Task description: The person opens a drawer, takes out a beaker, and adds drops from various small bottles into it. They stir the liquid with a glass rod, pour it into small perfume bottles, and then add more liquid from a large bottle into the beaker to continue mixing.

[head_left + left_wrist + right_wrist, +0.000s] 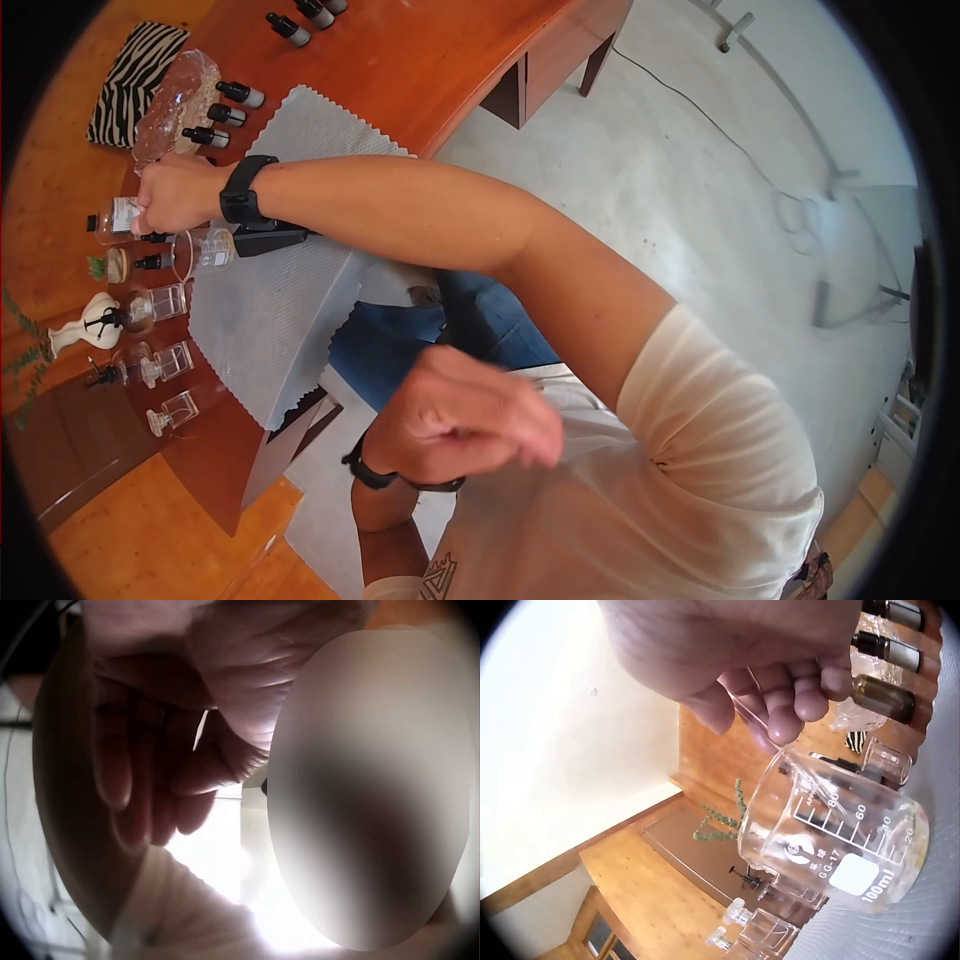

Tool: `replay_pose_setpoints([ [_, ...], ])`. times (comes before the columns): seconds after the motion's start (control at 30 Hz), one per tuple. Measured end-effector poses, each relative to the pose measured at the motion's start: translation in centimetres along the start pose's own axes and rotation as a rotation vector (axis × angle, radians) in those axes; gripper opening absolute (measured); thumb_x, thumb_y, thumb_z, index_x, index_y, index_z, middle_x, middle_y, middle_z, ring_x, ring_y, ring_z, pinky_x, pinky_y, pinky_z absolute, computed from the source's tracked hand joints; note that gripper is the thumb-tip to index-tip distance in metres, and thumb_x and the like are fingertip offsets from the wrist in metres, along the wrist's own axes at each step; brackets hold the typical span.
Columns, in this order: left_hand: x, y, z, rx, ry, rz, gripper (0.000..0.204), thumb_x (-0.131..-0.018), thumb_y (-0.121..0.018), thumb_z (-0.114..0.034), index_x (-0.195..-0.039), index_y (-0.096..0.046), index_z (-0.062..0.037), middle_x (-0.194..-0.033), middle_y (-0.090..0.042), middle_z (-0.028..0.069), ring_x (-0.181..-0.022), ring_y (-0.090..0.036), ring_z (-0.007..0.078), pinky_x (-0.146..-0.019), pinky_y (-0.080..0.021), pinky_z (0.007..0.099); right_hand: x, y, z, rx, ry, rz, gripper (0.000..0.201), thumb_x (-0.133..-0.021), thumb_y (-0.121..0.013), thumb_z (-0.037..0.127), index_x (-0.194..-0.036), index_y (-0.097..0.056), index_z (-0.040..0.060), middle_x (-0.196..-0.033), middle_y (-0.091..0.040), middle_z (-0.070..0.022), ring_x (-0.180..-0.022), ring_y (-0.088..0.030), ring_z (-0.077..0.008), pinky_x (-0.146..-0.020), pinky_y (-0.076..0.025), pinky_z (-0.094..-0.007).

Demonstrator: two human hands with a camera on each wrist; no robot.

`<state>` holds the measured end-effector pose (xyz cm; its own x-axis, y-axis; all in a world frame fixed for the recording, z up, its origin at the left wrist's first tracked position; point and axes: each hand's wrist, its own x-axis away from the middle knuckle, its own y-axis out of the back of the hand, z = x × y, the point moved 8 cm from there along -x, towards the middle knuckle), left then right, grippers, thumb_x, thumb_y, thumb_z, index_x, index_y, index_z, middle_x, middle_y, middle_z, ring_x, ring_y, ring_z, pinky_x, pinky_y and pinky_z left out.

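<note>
My right hand (180, 195) is over the table, above a glass beaker (832, 832) marked 100ml. In the right wrist view its curled fingers pinch a thin clear glass rod (761, 720) that slants down into the beaker. A little pale yellow liquid lies at the beaker's bottom. A black flat device (270, 240) shows beside the beaker, partly under my right wrist. My left hand (460, 415), blurred, is raised in front of my chest. Its fingers hang loosely bent in the left wrist view, with nothing between them.
A grey cloth (290, 320) covers the table's near edge. Dropper bottles (240, 94) stand by a clear plastic bowl (180, 105) and a zebra-striped pouch (140, 80). Square glass bottles (172, 360) and a white vase (90, 325) are on the left side.
</note>
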<state>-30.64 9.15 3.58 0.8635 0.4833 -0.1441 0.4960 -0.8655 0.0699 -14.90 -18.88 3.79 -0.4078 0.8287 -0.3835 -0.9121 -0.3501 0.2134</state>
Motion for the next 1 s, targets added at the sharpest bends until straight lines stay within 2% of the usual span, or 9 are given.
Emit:
replay_pose_setpoints([
  [0.07,0.9,-0.5,0.5,0.208,0.06,0.066,0.018,-0.084,-0.06,0.006,-0.092,-0.076,0.0025,-0.088,-0.075,0.0169,-0.081,-0.075,0.0256,-0.073,-0.057,0.0332,0.0,0.2,-0.1,0.003,0.011,-0.028,0.033,-0.086,-0.075,0.04,-0.088,-0.08,0.0077,-0.085,-0.074,-0.0188,-0.087,-0.072,-0.0373,-0.08,-0.055,-0.0478],
  [0.17,1.3,2.3,1.5,-0.309,0.139,-0.36,0.015,-0.086,-0.061,0.007,-0.092,-0.075,0.0037,-0.089,-0.075,0.0154,-0.08,-0.073,0.0211,-0.072,-0.055,0.0271,0.3,-0.1,0.0,-0.01,0.022,-0.026,0.033,-0.084,-0.076,0.039,-0.086,-0.079,0.0066,-0.087,-0.074,-0.0206,-0.089,-0.072,-0.0391,-0.082,-0.055,-0.0489],
  [0.2,1.6,2.8,1.9,-0.399,0.14,-0.414,0.014,-0.09,-0.063,0.005,-0.097,-0.075,0.0041,-0.089,-0.075,0.0145,-0.079,-0.072,0.0178,-0.073,-0.055,0.0265,0.2,0.1,0.1,-0.01,0.027,-0.021,0.033,-0.084,-0.076,0.039,-0.087,-0.079,0.0066,-0.087,-0.074,-0.0206,-0.09,-0.072,-0.0392,-0.082,-0.055,-0.049],
  [0.3,1.8,3.0,3.0,-0.336,0.185,-0.548,0.018,-0.092,-0.063,0.003,-0.107,-0.074,0.0042,-0.091,-0.075,0.0135,-0.08,-0.071,0.0163,-0.075,-0.055,0.0273,0.1,0.0,-0.1,-0.003,0.009,-0.015,0.033,-0.084,-0.076,0.04,-0.088,-0.08,0.0071,-0.088,-0.074,-0.0208,-0.09,-0.072,-0.0394,-0.082,-0.055,-0.0491],
  [0.33,1.7,2.8,3.4,-0.38,0.152,-0.531,0.028,-0.094,-0.063,0.002,-0.122,-0.07,0.0031,-0.091,-0.075,0.0119,-0.081,-0.07,0.0155,-0.077,-0.055,0.0279,0.0,-0.1,-0.3,0.014,0.013,-0.015,0.033,-0.086,-0.076,0.041,-0.089,-0.08,0.0081,-0.087,-0.074,-0.0193,-0.089,-0.072,-0.0376,-0.081,-0.055,-0.0481],
  [0.47,1.6,1.9,4.9,-0.278,0.136,-0.576,0.039,-0.1,-0.064,-0.002,-0.139,-0.062,-0.0006,-0.089,-0.071,0.0096,-0.078,-0.065,0.0138,-0.079,-0.056,0.0281,0.0,0.0,-0.3,0.056,0.012,-0.011,0.034,-0.089,-0.074,0.043,-0.091,-0.08,0.0099,-0.085,-0.074,-0.016,-0.086,-0.073,-0.0337,-0.079,-0.055,-0.046],
  [0.77,3.3,0.7,6.4,-0.43,0.018,-0.763,0.046,-0.1,-0.065,-0.005,-0.143,-0.053,0.0054,-0.101,-0.073,0.0154,-0.087,-0.068,0.0175,-0.082,-0.054,0.0304,-0.4,-0.4,-0.8,0.043,0.014,-0.005,0.035,-0.089,-0.074,0.043,-0.087,-0.08,0.0088,-0.082,-0.074,-0.0124,-0.085,-0.073,-0.0291,-0.079,-0.056,-0.0427],
  [0.87,3.4,0.0,6.4,-0.47,-0.025,-0.809,0.042,-0.099,-0.065,-0.003,-0.14,-0.058,0.0048,-0.114,-0.073,0.0201,-0.093,-0.072,0.0262,-0.082,-0.057,0.0343,-0.6,-0.5,-1.0,0.049,0.035,-0.017,0.035,-0.088,-0.075,0.043,-0.086,-0.08,0.0084,-0.078,-0.073,-0.0105,-0.079,-0.072,-0.0272,-0.076,-0.056,-0.0411],
  [1.0,3.9,-1.1,7.4,-0.419,-0.054,-0.865,0.032,-0.1,-0.066,-0.007,-0.129,-0.061,0.0054,-0.113,-0.072,0.0185,-0.095,-0.071,0.0259,-0.085,-0.056,0.0348,-0.9,-0.9,-1.6,0.003,0.011,0.011,0.036,-0.087,-0.077,0.042,-0.082,-0.079,0.0068,-0.074,-0.072,-0.0078,-0.073,-0.07,-0.0219,-0.07,-0.055,-0.0373],
])
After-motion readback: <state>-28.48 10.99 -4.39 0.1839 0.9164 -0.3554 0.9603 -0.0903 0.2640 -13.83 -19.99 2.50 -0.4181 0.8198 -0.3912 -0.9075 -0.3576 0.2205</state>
